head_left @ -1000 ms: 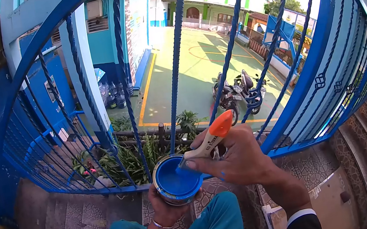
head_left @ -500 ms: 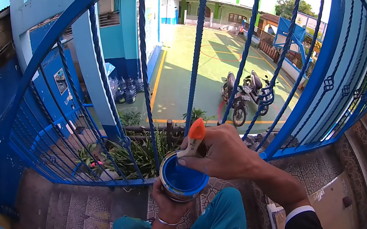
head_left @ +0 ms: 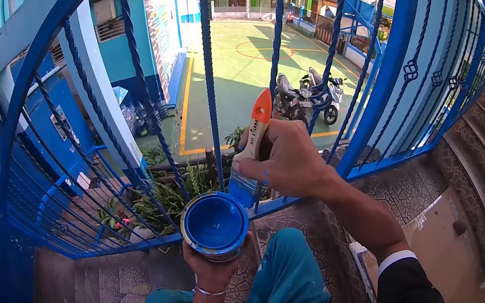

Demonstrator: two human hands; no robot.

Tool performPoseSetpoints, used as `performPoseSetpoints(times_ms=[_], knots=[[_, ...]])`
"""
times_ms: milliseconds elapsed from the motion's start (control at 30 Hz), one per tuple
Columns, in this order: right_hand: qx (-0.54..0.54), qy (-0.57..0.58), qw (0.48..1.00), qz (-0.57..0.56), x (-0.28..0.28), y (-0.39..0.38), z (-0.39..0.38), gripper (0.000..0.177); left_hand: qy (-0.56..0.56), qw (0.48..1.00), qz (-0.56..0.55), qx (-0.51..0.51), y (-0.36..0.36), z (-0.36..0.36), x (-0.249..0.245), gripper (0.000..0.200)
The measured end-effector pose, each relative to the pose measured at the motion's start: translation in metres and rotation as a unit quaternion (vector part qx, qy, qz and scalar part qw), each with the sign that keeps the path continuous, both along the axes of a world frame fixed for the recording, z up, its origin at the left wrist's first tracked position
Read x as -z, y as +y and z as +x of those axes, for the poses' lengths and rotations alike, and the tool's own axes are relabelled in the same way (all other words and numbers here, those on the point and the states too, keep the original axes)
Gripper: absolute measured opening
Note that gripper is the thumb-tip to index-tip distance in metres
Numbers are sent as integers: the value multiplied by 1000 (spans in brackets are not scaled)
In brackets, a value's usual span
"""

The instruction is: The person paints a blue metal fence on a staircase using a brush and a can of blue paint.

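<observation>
Raised to one o'clock of the can [head_left: 224, 256], the brush [head_left: 252, 143], likely light, soft-bristled and best pinched low on its handle, sits gripped in the right hand [head_left: 293, 160] while the left hand [head_left: 214, 273] cups the probably heavier can.

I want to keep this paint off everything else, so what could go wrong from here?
Two risks stand out. The brush in the right hand is out of the can, its blue bristles near the rim, so paint could drip onto the teal trousers or the steps. And only the left hand supports the open can, so a slip or tilt might spill the blue paint.
</observation>
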State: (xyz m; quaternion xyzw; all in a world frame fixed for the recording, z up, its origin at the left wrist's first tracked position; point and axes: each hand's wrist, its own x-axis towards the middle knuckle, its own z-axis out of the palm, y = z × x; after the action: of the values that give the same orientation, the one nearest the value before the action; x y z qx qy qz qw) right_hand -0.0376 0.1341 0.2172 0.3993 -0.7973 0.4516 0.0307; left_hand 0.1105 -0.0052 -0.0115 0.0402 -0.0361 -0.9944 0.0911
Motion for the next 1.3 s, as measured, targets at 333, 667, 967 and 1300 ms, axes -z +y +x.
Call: performPoseSetpoints(times_ms=[333, 667, 967, 1300], knots=[[-30, -119, 987, -104, 17, 14, -7, 31, -19, 1000, -3, 8, 4, -2, -16, 100], [-186, -72, 961, -191, 34, 22, -6, 31, 9, 1000, 12, 21, 7, 0, -8, 97], [-375, 111, 919, -55, 33, 48, -20, 27, -49, 998, -47, -18, -1, -1, 4, 80], [-279, 106, 932, -206, 86, 64, -3, 30, -86, 995, -14, -51, -2, -9, 5, 66]])
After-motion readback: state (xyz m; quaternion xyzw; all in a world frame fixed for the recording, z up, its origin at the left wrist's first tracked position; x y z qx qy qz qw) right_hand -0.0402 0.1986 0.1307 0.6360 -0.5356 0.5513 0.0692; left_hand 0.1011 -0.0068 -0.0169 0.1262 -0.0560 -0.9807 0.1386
